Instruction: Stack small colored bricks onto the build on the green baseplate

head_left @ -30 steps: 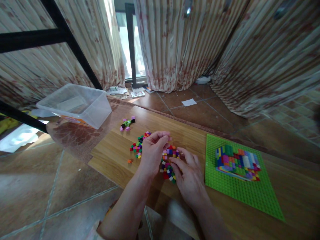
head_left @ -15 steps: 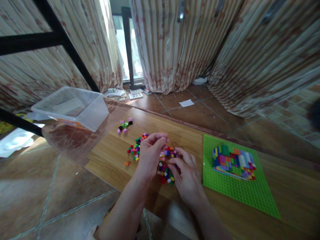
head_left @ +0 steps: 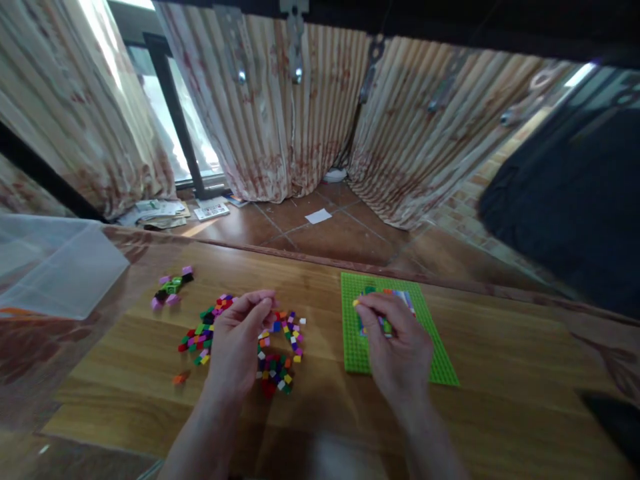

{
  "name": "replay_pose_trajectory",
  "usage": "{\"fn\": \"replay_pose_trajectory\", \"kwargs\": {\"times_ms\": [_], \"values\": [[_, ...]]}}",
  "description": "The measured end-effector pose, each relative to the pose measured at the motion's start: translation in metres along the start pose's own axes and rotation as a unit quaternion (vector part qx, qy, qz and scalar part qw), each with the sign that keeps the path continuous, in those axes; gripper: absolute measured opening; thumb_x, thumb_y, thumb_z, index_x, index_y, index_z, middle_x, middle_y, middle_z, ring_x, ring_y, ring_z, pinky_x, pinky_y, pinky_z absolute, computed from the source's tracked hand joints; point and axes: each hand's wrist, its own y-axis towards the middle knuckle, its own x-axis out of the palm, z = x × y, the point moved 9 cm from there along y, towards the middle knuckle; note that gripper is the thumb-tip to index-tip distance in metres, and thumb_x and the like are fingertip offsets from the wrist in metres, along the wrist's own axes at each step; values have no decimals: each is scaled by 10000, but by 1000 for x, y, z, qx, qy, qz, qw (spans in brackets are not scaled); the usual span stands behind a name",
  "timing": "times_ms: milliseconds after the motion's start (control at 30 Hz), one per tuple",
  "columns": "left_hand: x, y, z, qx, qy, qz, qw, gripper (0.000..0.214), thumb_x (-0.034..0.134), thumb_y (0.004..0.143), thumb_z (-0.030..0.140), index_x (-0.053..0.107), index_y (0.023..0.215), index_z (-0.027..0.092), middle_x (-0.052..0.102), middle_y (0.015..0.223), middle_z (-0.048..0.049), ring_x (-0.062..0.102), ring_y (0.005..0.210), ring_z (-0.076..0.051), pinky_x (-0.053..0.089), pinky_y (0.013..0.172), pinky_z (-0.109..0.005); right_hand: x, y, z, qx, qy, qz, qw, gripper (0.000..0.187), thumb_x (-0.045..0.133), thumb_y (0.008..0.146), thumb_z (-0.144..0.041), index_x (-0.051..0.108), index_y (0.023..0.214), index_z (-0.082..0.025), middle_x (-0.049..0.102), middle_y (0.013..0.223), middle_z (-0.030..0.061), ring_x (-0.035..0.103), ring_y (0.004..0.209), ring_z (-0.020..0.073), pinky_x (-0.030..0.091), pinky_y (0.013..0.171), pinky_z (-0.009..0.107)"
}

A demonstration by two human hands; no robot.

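Observation:
My right hand (head_left: 400, 343) is over the green baseplate (head_left: 353, 357), pinching a small yellow toy brick (head_left: 356, 303) between thumb and fingertips. Under that hand, a multicoloured brick build (head_left: 404, 300) sits on the baseplate, mostly covered by the fingers. My left hand (head_left: 240, 340) hovers above the scattered loose bricks (head_left: 200, 339), thumb pressed against curled fingers. What it holds, if anything, I cannot make out. More small bricks (head_left: 274, 373) of many colours lie just right of my left hand.
Pink, black and lime pieces (head_left: 173, 285) form a separate group at the table's left. One orange brick (head_left: 179, 379) lies alone near the front. A clear plastic bin (head_left: 75, 267) stands beyond the table's left end. A dark shape (head_left: 570, 200) fills the right side.
My right hand has gone from the loose bricks to the baseplate with a yellow brick. My left hand stays by the pile, still pinched. The view has turned to the right.

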Motion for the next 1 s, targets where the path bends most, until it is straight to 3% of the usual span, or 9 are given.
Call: {"fn": "replay_pose_trajectory", "kwargs": {"times_ms": [133, 233, 433, 533, 833, 1000], "values": [[1, 0, -3, 0, 18, -1, 1000, 235, 815, 579, 257, 729, 772, 153, 689, 754, -5, 575, 677, -91, 447, 607, -179, -61, 13, 48, 80, -33, 119, 989, 135, 624, 858, -297, 714, 921, -218, 707, 875, 32, 649, 775, 177, 518, 712, 329], [4, 0, -5, 4, 27, -6, 1000, 249, 819, 581, 263, 731, 787, 155, 686, 756, -3, 558, 659, -81, 442, 601, -172, -74, 16, 66, 87, -72, 108, 988, 185, 593, 867, -290, 713, 971, -196, 713, 901, 54, 659, 811, 195, 521, 736, 349], [12, -2, -10, -4, 47, -7, 999, 289, 834, 561, 280, 731, 799, 153, 683, 728, -8, 548, 629, -83, 419, 549, -165, -44, 20, 63, 33, -99, -13, 994, 208, 522, 907, -247, 707, 983, -194, 707, 953, 64, 650, 873, 190, 519, 785, 345], [13, -2, -10, -10, 51, -9, 999, 294, 836, 558, 290, 727, 796, 157, 685, 731, -6, 550, 623, -82, 418, 539, -163, -33, 20, 59, 3, -100, -46, 994, 200, 532, 908, -249, 718, 969, -209, 711, 947, 62, 630, 898, 198, 512, 819, 367], [8, -3, -10, -31, 74, -8, 997, 342, 838, 551, 310, 722, 836, 160, 683, 745, -7, 529, 586, -75, 316, 425, -143, -28, 22, 57, 3, -132, -28, 991, 187, 554, 884, -233, 737, 845, -242, 699, 882, 54, 576, 879, 215, 489, 813, 398], [7, -2, -9, -37, 64, 2, 997, 340, 846, 526, 301, 724, 811, 160, 682, 744, -6, 544, 628, -77, 378, 480, -134, -30, 20, 59, 19, -138, 6, 990, 173, 555, 855, -181, 723, 835, -218, 682, 876, 59, 572, 873, 208, 485, 803, 381]]}}
